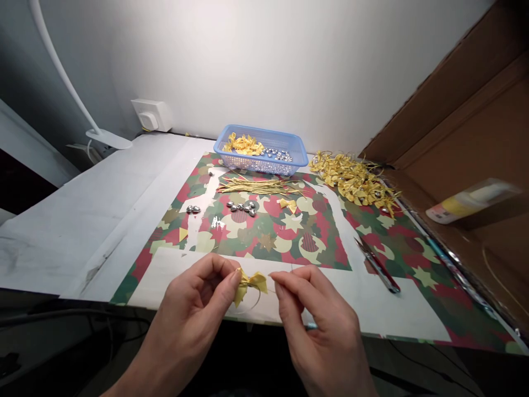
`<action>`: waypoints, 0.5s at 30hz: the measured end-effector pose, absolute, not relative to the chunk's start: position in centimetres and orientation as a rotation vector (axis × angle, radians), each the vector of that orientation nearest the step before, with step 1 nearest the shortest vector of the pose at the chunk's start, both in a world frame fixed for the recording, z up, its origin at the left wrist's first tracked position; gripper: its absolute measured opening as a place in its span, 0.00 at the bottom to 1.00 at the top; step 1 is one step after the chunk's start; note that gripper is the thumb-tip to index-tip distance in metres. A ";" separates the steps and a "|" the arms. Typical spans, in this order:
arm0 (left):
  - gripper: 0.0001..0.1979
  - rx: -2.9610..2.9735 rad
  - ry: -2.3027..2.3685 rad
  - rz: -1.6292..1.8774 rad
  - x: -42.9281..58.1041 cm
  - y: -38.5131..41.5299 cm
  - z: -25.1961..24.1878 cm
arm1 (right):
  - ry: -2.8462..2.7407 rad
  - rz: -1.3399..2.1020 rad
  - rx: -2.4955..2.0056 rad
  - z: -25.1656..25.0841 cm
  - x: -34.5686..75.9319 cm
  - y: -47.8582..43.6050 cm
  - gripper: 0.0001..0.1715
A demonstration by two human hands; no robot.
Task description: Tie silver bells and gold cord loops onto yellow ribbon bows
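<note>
Head view: I look down over a table's near edge at two bare hands.
Left hand [194, 300]: thumb and forefinger pinch the left side of a small yellow ribbon bow [252, 284].
Right hand [318, 320]: thumb and forefinger are pressed together just right of the bow; I cannot tell if they grip a fine strand.
Bow's place: held above the near edge, between both hands.
Table cover: red, green and cream star-patterned paper sheet [289, 237].
Middle of the sheet: silver heart-shaped beads [243, 207], with a bundle of thin gold wire ties [256, 187] just beyond.
Far centre: blue plastic mesh basket [248, 161] holding yellow bows and silver beads.
Far right: loose heap of yellow bows [355, 182].
Near right: red-handled metal tool [378, 266], lying flat.
Far left: white desk lamp base [108, 139].
</note>
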State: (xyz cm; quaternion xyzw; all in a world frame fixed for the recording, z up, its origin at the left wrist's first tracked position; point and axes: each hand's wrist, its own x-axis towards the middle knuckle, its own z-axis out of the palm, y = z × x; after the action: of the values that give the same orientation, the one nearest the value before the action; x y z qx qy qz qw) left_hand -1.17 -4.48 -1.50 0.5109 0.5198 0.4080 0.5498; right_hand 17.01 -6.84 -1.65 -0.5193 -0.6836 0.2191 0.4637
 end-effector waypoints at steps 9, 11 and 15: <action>0.14 1.235 1.245 0.922 -1.2 -4.4 -1.5 | -1.157 1.264 -0.934 -2.5 16.9 -5.3 0.11; 0.14 1.244 1.230 0.916 -1.3 -4.4 -1.4 | -1.257 1.207 -1.028 -2.6 16.9 -4.9 0.10; 0.13 1.226 1.179 0.903 -1.3 -4.4 -1.3 | -1.550 1.068 -1.216 -1.8 16.5 -4.8 0.06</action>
State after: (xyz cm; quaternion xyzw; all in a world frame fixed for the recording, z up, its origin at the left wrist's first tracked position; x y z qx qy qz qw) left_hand -1.35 -4.43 -1.28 0.5225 0.5026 0.3849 0.5712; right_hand 16.47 -4.77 -1.84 -0.4886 -0.6228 0.4290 0.4352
